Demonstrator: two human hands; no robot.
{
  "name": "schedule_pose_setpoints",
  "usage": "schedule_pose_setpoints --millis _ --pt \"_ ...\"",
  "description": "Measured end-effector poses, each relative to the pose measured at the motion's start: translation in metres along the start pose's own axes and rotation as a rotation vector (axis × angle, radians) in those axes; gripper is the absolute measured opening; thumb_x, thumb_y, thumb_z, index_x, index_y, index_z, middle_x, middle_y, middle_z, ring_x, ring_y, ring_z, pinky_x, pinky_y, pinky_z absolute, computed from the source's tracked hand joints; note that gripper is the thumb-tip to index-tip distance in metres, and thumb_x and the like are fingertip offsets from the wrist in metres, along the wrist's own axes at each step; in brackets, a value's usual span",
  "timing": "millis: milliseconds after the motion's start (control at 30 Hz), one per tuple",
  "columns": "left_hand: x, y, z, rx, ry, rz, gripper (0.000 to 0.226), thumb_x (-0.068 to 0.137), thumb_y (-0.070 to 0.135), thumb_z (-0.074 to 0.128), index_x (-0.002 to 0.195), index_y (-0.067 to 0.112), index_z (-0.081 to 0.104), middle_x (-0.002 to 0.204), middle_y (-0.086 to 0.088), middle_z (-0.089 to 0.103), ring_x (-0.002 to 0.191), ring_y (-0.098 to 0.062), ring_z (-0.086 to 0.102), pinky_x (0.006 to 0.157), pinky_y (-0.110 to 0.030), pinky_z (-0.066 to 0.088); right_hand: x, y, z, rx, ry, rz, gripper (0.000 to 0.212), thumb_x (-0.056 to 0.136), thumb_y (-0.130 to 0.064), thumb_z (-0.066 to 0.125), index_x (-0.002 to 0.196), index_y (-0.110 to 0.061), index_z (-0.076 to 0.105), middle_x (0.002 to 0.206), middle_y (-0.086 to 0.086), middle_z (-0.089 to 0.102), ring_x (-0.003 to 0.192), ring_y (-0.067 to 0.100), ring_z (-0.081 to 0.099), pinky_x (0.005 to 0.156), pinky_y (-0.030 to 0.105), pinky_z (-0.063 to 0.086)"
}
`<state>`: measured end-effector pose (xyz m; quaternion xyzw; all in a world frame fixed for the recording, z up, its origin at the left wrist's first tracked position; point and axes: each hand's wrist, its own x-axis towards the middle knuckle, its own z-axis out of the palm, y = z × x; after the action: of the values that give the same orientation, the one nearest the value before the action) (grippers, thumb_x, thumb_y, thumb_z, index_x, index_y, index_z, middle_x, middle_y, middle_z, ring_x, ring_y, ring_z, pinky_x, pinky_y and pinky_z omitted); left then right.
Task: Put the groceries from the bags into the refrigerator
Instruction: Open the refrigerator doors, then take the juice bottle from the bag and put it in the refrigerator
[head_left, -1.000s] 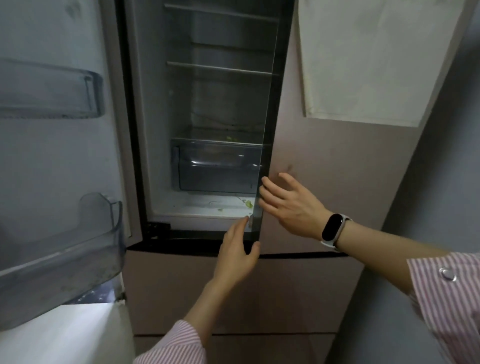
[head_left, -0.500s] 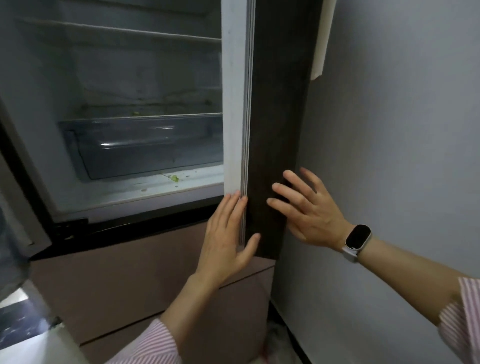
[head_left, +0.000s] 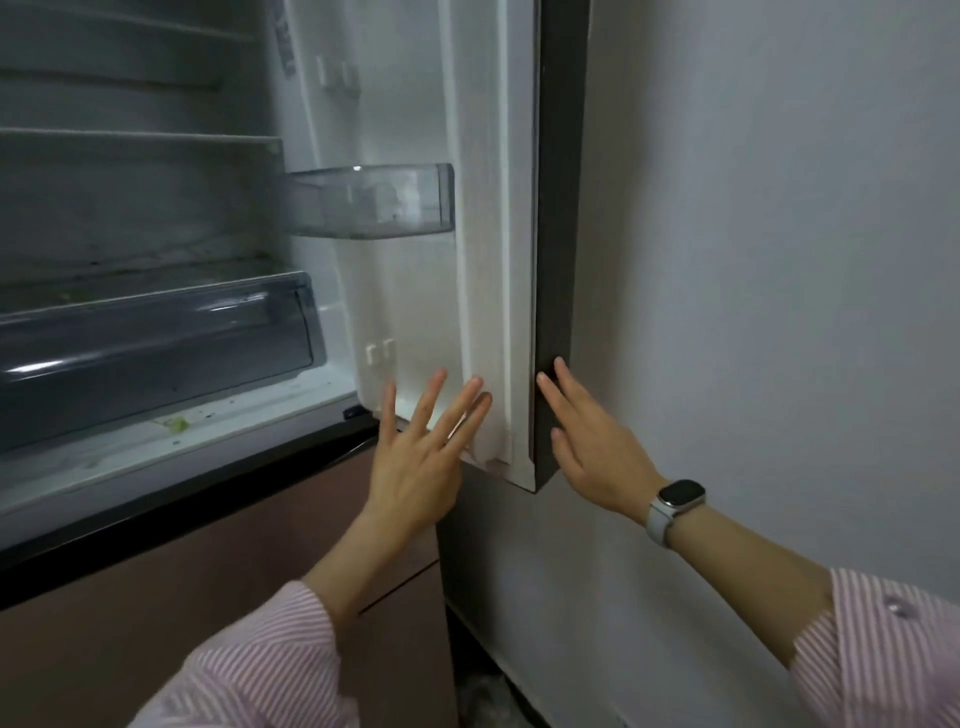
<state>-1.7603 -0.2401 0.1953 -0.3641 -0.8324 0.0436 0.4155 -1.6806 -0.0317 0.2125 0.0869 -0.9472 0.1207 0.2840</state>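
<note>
- Pale grey wall (head_left: 779, 260) fills the right half of the view, running just behind the opened white-lined, dark-edged refrigerator door (head_left: 498, 234).
- White-walled open refrigerator (head_left: 156, 218) takes up the left: horizontal shelves up top, a smoky translucent plastic crisper drawer (head_left: 156, 353) below them.
- Small green food scrap (head_left: 176, 424) and a few crumbs lie on the white floor of the compartment in front of that drawer.
- Clear plastic door bin (head_left: 374, 208) hangs on the door's inner liner, seemingly with nothing in it, though reflections make that unsure.
- Dusty pink lower drawer fronts (head_left: 182, 571) sit under the compartment, separated from it by a dark band.
- Your left hand (head_left: 421, 457) is spread, fingers straight and fanned, fingertips over the bottom of the door's inner liner; contact looks likely but you cannot confirm it.
- Your right hand (head_left: 587, 441) is flat, fingers straight and close together, laid against the door's dark outer edge near its lower corner.
- White-strapped smartwatch with dark square face (head_left: 675, 501) sits on your right wrist; pink-and-white striped sleeves (head_left: 270, 670) cover both forearms.
- No groceries or bags appear in this view; neither hand holds anything.
</note>
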Motion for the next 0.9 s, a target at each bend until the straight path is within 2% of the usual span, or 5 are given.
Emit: schedule_pose_setpoints --millis 100,300,600,767,900 --pt "0.029 0.006 0.007 0.046 -0.037 0.097 0.090 0.067 0.023 0.071 0.145 0.025 0.026 0.154 0.005 0.006 0.142 -0.028 0.006 0.108 -0.063 0.007 0.006 0.018 -0.002 0.009 -0.063 0.097 0.061 0.097 -0.023 0.033 0.147 -0.021 -0.003 0.157 -0.002 -0.007 0.142 0.017 0.015 0.105 0.032 0.036" --pt "0.070 0.042 0.015 0.069 -0.054 0.022 0.077 0.068 0.028 0.069 0.139 0.021 0.041 0.152 0.001 0.027 0.139 -0.032 0.015 0.108 -0.062 0.009 0.009 0.052 -0.004 -0.009 -0.152 0.172 0.060 0.097 -0.020 0.032 0.147 -0.018 0.000 0.157 0.002 0.000 0.144 0.016 0.003 0.115 0.027 0.008" --pt "0.064 0.065 0.018 -0.042 -0.184 -0.200 0.069 0.067 0.026 0.071 0.132 0.016 0.050 0.142 -0.014 0.044 0.132 -0.037 0.038 0.101 -0.067 0.023 -0.016 0.070 0.002 -0.134 -0.187 0.157 0.055 0.094 -0.023 0.032 0.146 -0.015 0.016 0.156 0.007 0.012 0.143 0.023 0.010 0.116 0.044 0.015" --pt "-0.041 0.068 0.010 -0.126 -0.333 -0.440 0.061 0.076 0.027 0.067 0.132 0.013 0.048 0.137 -0.017 0.049 0.127 -0.035 0.045 0.100 -0.062 0.031 -0.042 0.032 0.045 0.049 -0.295 0.073 0.057 0.081 -0.033 0.026 0.122 -0.006 0.056 0.126 0.018 0.056 0.118 0.036 0.052 0.095 0.049 0.043" --pt "-0.145 0.067 -0.025 -0.102 -0.399 -0.652 0.053 0.069 0.023 0.075 0.118 0.009 0.060 0.120 -0.014 0.062 0.111 -0.031 0.059 0.090 -0.055 0.043 -0.076 -0.037 0.086 0.167 -0.411 -0.052 0.047 0.092 -0.032 0.032 0.133 -0.013 0.046 0.137 0.007 0.047 0.130 0.024 0.038 0.108 0.040 0.028"
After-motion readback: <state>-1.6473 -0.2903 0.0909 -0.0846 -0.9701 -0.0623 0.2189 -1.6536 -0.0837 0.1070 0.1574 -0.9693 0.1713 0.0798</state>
